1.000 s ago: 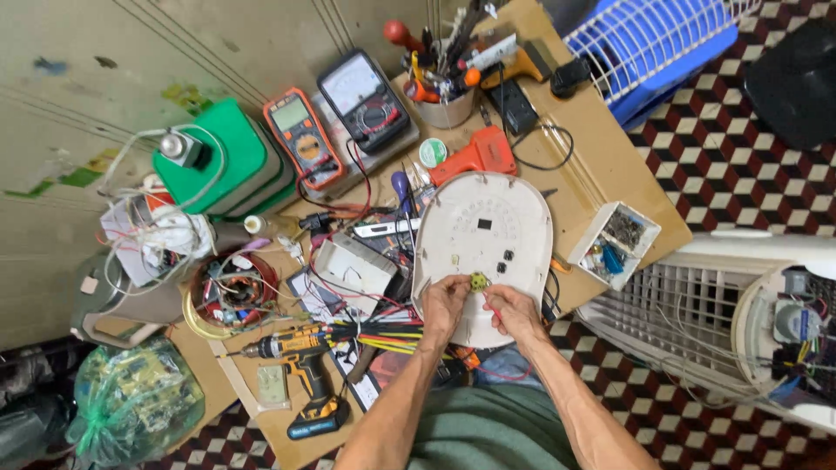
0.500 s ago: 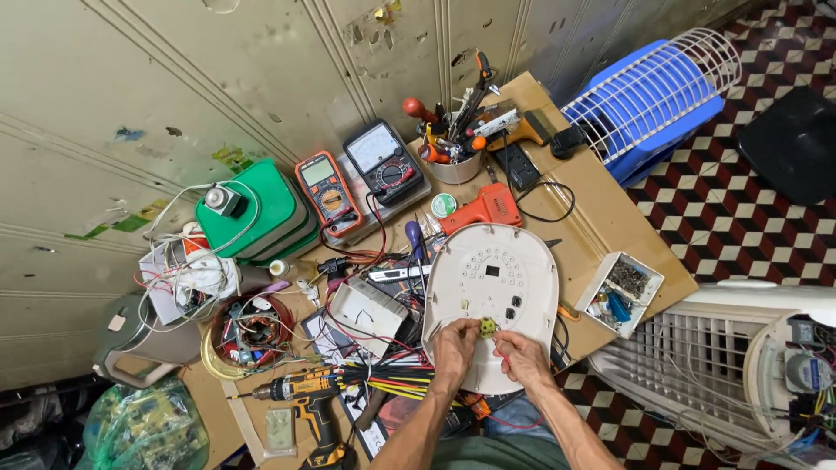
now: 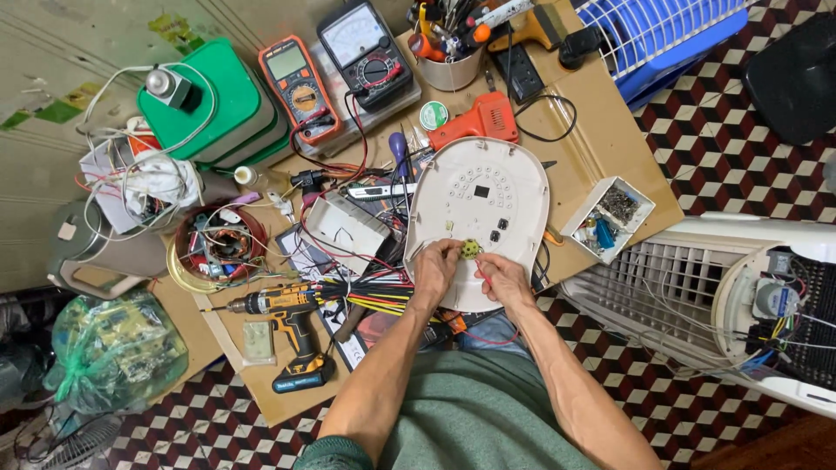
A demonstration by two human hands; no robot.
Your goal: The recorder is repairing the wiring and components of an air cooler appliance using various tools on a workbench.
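— Fingers of left hand [image 3: 435,265] pinch small yellow-green round knob [image 3: 470,249] on white rounded plastic panel [image 3: 479,204]?
— Yes; right hand [image 3: 501,278] rests half-closed beside, holding nothing. Knob seems light, stiff; better grip its rim.

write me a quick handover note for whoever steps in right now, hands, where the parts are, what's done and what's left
Left hand: fingers pinch the small yellow-green part against the white plastic panel.
Right hand: rests on the panel's near edge just beside that part; whether it grips anything cannot be told.
Panel lies flat on the cluttered wooden board, near edge toward the person.
Nearby: cordless drill to the left, white parts box to the right, orange multimeter at the far side.
Done: panel is laid out, small part is on it.
Left: whether the part is seated or fastened cannot be told; check it.
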